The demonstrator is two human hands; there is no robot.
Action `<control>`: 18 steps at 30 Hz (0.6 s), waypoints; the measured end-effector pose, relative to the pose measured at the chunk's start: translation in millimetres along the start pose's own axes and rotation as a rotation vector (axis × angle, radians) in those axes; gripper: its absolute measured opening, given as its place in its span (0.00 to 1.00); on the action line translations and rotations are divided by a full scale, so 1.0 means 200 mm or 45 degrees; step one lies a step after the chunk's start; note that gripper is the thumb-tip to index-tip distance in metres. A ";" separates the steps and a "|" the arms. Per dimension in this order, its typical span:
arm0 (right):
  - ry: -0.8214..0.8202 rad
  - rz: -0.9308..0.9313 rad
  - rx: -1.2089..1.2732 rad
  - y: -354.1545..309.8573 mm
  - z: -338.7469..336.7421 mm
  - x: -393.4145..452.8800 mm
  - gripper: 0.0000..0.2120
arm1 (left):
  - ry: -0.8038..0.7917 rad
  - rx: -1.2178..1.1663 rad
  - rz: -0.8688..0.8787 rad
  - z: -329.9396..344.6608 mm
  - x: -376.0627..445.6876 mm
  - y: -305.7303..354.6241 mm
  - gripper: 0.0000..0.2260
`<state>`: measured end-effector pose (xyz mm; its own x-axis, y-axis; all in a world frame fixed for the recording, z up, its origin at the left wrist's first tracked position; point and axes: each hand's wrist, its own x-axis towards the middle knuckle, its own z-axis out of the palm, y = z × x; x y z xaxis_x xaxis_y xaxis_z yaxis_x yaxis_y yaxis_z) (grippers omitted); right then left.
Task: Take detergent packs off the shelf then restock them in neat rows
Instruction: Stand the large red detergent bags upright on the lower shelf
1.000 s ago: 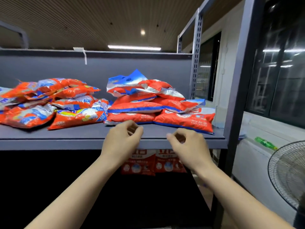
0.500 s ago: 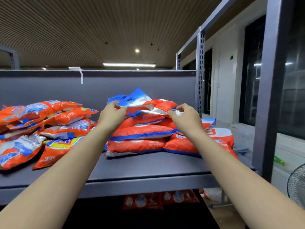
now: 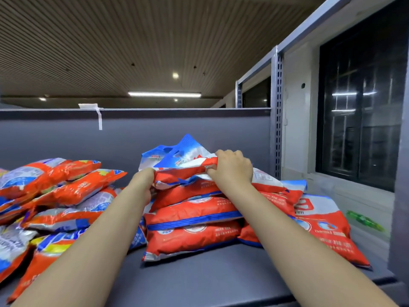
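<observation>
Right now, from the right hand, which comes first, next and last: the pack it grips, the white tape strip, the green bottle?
1. Top pack, gripped by the right hand.
2. White tape strip, up left on the back panel.
3. Green bottle, low right, beyond the shelf.

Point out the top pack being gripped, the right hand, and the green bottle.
top pack (image 3: 183,173), head view, its red front face.
right hand (image 3: 232,168), head view, back of hand.
green bottle (image 3: 365,220), head view, its middle.

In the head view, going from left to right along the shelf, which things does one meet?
Orange pack pile → left hand → top pack → right hand → shelf post → green bottle.
</observation>
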<state>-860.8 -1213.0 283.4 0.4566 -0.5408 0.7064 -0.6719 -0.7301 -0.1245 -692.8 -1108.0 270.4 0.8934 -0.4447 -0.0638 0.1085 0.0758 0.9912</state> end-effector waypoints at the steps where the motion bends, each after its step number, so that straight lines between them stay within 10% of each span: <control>1: -0.016 0.029 -0.020 -0.01 0.01 0.01 0.18 | -0.024 -0.013 -0.033 0.00 0.00 0.00 0.06; 10: 0.329 0.193 0.096 0.04 -0.14 -0.01 0.11 | -0.082 0.086 0.121 0.00 0.01 0.00 0.02; 18: 0.225 -0.168 -0.072 -0.14 -0.24 -0.15 0.13 | -0.131 -0.124 0.383 0.02 -0.09 0.10 0.07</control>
<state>-884.8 -1156.6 299.8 0.4371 -0.3567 0.8256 -0.6470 -0.7624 0.0131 -709.3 -1102.7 291.2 0.8434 -0.4769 0.2474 -0.1081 0.3004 0.9477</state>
